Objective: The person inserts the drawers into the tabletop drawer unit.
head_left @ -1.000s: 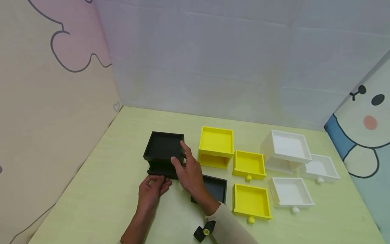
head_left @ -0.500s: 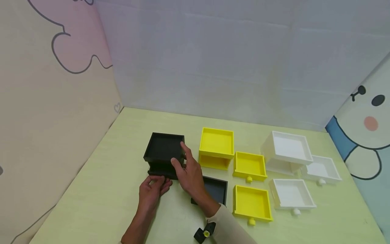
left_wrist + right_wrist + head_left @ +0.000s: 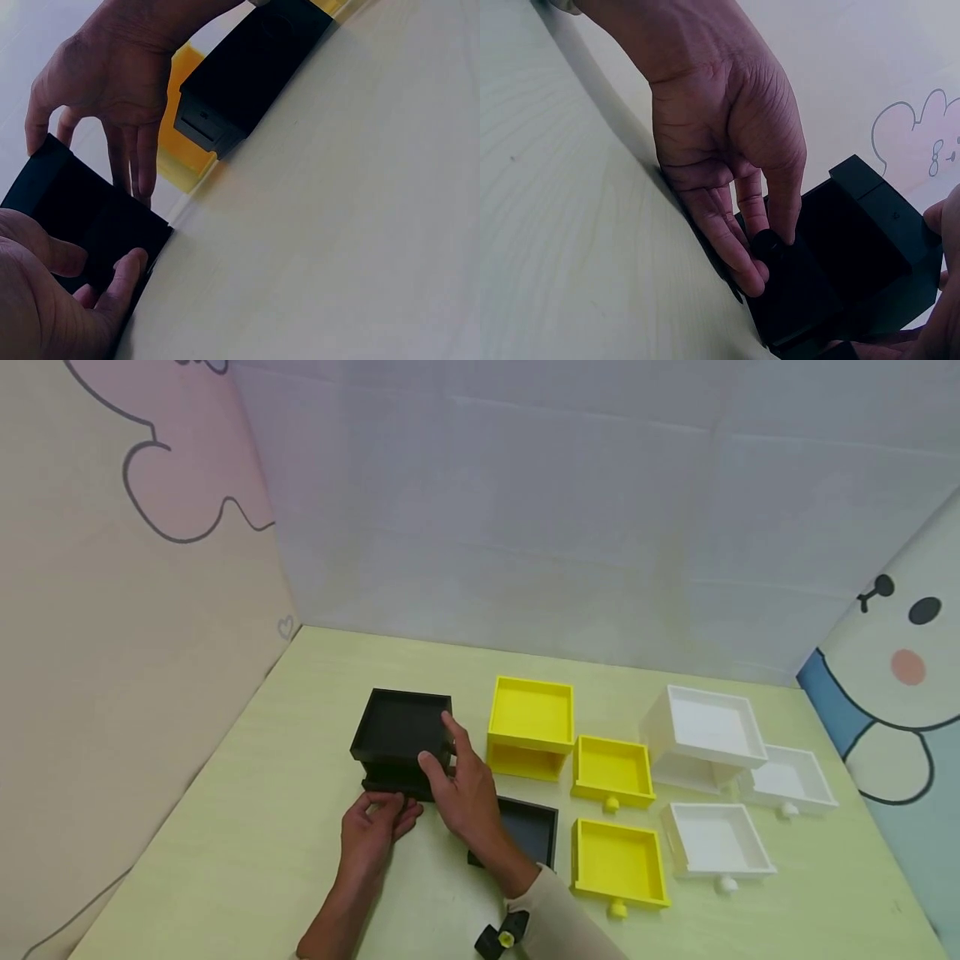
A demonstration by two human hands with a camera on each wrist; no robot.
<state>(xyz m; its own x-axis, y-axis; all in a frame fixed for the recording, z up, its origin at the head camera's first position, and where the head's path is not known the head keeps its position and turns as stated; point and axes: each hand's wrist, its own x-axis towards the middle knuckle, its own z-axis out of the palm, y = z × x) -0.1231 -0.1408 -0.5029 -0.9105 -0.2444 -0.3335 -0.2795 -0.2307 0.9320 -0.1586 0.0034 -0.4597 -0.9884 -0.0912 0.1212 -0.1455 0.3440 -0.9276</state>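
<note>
A black drawer cabinet (image 3: 405, 723) with a recessed top stands left of the middle. Its lower black drawer (image 3: 397, 783) sits in the bottom bay, front showing. My left hand (image 3: 367, 831) pinches the small round knob (image 3: 767, 244) of that drawer between thumb and fingers, clearest in the right wrist view. My right hand (image 3: 468, 793) rests against the cabinet's right side, fingers fairly straight and thumb near its top front edge. A loose black drawer (image 3: 532, 831) lies on the table under my right forearm, partly hidden.
A yellow cabinet (image 3: 531, 714) stands to the right, with two yellow drawers (image 3: 615, 770) beside and before it. Farther right are a white cabinet (image 3: 714, 725) and two white drawers (image 3: 718, 837). Walls bound the table (image 3: 247, 827) at the back and sides.
</note>
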